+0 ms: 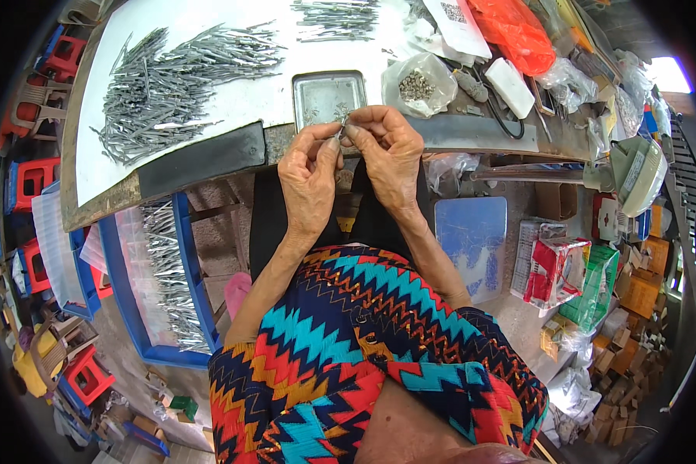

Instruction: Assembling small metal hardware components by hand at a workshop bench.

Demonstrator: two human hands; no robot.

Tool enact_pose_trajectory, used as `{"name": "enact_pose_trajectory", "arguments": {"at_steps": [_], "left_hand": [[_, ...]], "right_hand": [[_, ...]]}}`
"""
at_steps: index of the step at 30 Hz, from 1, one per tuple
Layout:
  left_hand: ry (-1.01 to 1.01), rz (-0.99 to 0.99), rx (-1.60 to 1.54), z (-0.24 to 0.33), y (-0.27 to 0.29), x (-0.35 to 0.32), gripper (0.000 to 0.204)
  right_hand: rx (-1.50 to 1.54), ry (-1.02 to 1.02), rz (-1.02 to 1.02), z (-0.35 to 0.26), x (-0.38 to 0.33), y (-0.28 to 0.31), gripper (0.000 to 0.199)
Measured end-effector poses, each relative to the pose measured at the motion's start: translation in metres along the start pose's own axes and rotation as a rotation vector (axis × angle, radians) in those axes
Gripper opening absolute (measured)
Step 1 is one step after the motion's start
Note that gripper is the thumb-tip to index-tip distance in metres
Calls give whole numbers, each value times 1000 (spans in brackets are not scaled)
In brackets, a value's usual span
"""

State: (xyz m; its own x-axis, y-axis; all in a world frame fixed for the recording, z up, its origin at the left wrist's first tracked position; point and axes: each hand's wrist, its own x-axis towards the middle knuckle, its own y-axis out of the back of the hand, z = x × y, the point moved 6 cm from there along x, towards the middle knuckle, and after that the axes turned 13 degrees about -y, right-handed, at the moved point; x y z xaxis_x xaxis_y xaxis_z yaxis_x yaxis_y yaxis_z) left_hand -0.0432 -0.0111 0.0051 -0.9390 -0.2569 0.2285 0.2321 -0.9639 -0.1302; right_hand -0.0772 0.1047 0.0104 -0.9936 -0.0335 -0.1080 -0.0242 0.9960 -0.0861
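My left hand (308, 172) and my right hand (388, 158) meet at the table's near edge, fingertips pinched together. Between them is a small thin metal part (342, 126), mostly covered by the fingers, so its exact kind is hidden. Just beyond sits a shallow rectangular metal tray (329, 78) with tiny metal bits lying in it. To its right, an opened clear plastic bag (441, 97) holds a heap of small metal pieces (416, 86). A large pile of slender grey metal rods (158, 97) covers the white sheet at left, with another bundle of rods (336, 19) at the back.
A dark flat strip (203, 159) lies along the table's front edge. At right are a white box (510, 87), a red plastic bag (512, 32) and a lamp head (639, 176). Below left stands a blue crate (193, 271) of rods; a blue-white board (470, 247) leans lower right.
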Motion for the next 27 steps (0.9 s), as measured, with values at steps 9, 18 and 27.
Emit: {"name": "enact_pose_trajectory", "arguments": {"at_steps": [9, 18, 27], "left_hand": [[-64, 28, 6, -2, -4, -3, 16], [-109, 21, 26, 2, -6, -5, 17], [-60, 23, -7, 0, -6, -6, 17]], "right_hand": [[-26, 38, 28, -2, -5, -3, 10], [-6, -3, 33, 1, -7, -3, 10], [66, -22, 6, 9, -5, 2, 11]]}}
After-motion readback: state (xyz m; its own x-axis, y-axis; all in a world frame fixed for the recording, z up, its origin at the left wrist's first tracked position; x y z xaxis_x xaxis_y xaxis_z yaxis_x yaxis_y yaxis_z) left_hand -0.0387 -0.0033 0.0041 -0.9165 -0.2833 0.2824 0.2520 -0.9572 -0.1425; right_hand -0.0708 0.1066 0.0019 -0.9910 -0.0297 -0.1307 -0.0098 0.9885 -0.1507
